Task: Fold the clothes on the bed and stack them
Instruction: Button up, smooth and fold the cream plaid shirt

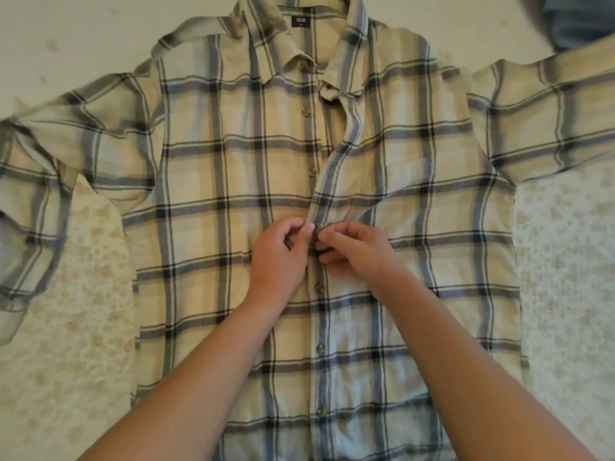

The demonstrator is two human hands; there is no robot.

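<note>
A plaid button-up shirt (332, 201), cream with grey and blue checks, lies face up and spread flat on the bed (66, 327), collar at the far side, both sleeves stretched out to left and right. The bed carries a pale cover with a faint floral print. The lower part of the placket appears buttoned; from mid-chest up to the collar it stands open, with a dark label (300, 21) visible inside the neck.

Both hands meet at the placket at mid-chest. The left hand (278, 257) has its fingers curled, thumb and forefinger pinching the button-side edge of the shirt. The right hand (354, 252) has its fingers curled in and pinching the overlapping buttonhole edge, which lifts into a raised fold running up toward the collar. The fingertips of the two hands touch. The button itself is hidden between them.

A blue-grey fabric item (579, 21) lies at the far right corner, blurred.
</note>
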